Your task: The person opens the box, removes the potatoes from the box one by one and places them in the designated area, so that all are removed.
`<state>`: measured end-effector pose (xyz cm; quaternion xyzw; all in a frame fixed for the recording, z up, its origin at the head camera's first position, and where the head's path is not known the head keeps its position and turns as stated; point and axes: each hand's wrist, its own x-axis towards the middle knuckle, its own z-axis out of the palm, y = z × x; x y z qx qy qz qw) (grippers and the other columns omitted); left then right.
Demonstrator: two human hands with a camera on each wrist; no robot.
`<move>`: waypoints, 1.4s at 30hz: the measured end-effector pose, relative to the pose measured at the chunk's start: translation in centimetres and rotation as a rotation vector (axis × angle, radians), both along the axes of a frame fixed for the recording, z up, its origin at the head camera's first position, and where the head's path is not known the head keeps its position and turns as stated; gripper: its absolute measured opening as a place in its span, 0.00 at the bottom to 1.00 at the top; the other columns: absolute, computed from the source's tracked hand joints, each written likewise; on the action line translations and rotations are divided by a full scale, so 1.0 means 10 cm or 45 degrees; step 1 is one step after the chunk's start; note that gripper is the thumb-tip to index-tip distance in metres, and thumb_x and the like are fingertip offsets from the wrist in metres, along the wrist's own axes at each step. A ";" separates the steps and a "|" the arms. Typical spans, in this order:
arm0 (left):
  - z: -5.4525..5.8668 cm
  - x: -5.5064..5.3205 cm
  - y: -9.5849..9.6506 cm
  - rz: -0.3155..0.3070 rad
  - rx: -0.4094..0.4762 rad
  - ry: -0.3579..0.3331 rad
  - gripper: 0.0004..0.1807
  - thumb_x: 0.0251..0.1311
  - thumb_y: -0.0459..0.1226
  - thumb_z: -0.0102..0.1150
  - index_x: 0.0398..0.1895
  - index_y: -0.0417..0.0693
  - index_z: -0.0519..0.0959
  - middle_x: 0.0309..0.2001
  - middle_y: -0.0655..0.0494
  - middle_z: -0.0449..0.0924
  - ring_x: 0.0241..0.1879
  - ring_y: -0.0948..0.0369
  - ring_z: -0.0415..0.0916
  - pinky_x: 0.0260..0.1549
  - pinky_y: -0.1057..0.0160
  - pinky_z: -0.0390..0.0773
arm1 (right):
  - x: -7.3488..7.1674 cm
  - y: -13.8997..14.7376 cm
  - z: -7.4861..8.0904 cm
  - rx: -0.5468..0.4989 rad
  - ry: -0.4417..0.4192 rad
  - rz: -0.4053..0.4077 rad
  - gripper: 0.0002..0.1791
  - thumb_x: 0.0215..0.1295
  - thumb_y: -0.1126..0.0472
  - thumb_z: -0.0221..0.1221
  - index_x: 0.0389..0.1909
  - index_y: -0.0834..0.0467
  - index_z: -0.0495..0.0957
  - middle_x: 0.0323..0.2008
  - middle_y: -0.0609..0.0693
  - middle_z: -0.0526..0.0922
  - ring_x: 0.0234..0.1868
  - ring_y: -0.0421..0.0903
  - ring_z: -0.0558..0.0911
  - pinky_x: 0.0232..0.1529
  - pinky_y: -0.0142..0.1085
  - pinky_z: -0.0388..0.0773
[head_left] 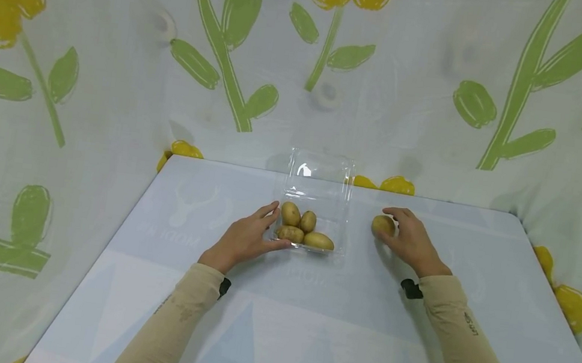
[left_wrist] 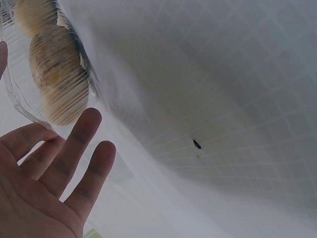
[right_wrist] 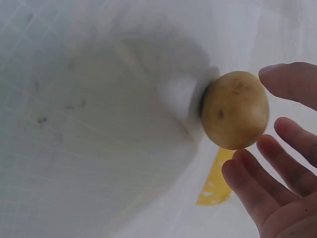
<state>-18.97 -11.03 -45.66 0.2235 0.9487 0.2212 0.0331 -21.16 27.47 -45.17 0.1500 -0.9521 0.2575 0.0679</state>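
A clear hinged plastic box lies on the table with its lid raised at the back. Several potatoes sit inside, also seen through the plastic as potatoes in the left wrist view. My left hand is at the box's left front corner, thumb along the front edge and fingers by the left side, nearly straight. To the right of the box, a single potato rests on the table. My right hand reaches around it, thumb and fingers spread on opposite sides; in the right wrist view, one finger stands apart from its skin.
The pale table has a printed pattern and rounded back corners. Behind and beside it hangs a white cloth with yellow flowers and green leaves, close to the table's back edge.
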 end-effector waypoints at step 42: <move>-0.01 0.00 0.02 0.017 0.011 -0.005 0.51 0.61 0.66 0.60 0.77 0.42 0.61 0.80 0.55 0.53 0.69 0.49 0.69 0.61 0.47 0.74 | 0.11 -0.63 0.51 -0.174 -0.013 0.252 0.35 0.64 0.62 0.69 0.71 0.60 0.68 0.65 0.59 0.74 0.61 0.61 0.76 0.57 0.55 0.78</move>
